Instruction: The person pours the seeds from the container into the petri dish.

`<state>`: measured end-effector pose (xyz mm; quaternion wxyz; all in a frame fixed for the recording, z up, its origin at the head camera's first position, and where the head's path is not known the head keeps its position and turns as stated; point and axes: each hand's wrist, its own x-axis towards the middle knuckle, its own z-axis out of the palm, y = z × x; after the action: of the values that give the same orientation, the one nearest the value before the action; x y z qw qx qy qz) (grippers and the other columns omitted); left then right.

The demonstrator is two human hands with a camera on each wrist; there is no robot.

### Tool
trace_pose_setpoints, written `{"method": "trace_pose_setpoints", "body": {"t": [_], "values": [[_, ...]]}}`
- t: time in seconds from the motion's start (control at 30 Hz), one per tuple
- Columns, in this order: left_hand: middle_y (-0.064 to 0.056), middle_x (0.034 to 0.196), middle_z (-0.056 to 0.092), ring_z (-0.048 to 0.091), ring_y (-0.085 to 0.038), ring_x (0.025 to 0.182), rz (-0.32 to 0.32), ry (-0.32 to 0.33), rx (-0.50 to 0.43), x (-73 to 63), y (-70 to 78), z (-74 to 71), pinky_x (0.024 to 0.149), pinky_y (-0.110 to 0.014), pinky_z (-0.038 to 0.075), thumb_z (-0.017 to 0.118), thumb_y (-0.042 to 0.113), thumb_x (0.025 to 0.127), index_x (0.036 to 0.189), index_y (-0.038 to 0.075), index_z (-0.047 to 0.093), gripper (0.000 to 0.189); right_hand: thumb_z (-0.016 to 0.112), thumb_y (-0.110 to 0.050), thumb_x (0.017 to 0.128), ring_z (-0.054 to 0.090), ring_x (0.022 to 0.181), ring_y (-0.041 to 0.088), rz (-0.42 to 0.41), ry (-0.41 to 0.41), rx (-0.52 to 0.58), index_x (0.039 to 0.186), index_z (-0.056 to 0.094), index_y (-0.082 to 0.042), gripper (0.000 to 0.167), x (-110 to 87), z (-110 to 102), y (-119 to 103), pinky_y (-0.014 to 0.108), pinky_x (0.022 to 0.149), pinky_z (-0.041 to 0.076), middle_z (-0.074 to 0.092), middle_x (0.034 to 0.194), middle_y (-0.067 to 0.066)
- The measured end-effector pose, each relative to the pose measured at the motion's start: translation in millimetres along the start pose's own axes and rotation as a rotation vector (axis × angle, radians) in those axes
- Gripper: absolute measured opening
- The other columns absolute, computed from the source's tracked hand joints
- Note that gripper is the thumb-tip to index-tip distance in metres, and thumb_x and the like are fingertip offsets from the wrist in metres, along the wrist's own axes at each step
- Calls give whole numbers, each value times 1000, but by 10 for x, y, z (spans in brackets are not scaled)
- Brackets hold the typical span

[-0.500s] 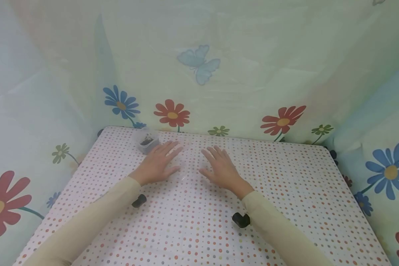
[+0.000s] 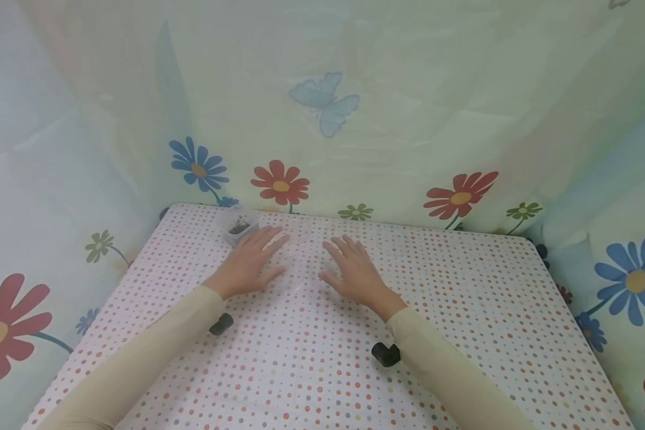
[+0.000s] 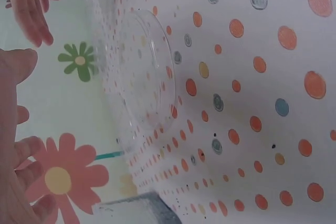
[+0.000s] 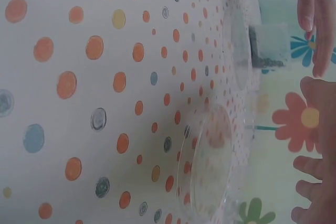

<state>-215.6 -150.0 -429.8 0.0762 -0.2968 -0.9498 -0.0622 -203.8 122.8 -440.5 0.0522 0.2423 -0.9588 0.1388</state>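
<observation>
My left hand (image 2: 245, 263) hovers above the dotted tablecloth with fingers spread and holds nothing. Just beyond its fingertips stands a small clear plastic container (image 2: 242, 229) with dark, crumbly matter inside; the hand hides part of it. My right hand (image 2: 356, 272) is held out the same way, palm down and fingers extended, apart from any object. A clear round shallow dish (image 3: 149, 72) lies on the table, plainest in the left wrist view. The right wrist view shows a clear dish (image 4: 210, 161) and another clear round piece (image 4: 239, 51) beside the container (image 4: 269, 45).
The table (image 2: 489, 334) bears a white cloth with coloured dots. Behind it hangs a flowered curtain (image 2: 398, 119), with more fabric at both sides. A black wrist device (image 2: 386, 355) juts out under the right sleeve, another (image 2: 221, 324) under the left.
Both hands have shifted very slightly to the left, keeping their spread pose. The head view has turned a touch; the container stays where it was.
</observation>
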Motion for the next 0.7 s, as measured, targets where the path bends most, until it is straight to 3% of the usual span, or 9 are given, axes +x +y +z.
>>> {"method": "trace_pose_setpoints", "body": {"t": [0.7], "values": [[-8,160,27,23,-31,148,-48,20,12,-68,-104,-42,120,-52,23,55,47,94,152,19,30,69,54,-46,95,23,148,36,30,-35,16,151,34,-15,66,56,19,-69,54,122,15,34,156,12]]}}
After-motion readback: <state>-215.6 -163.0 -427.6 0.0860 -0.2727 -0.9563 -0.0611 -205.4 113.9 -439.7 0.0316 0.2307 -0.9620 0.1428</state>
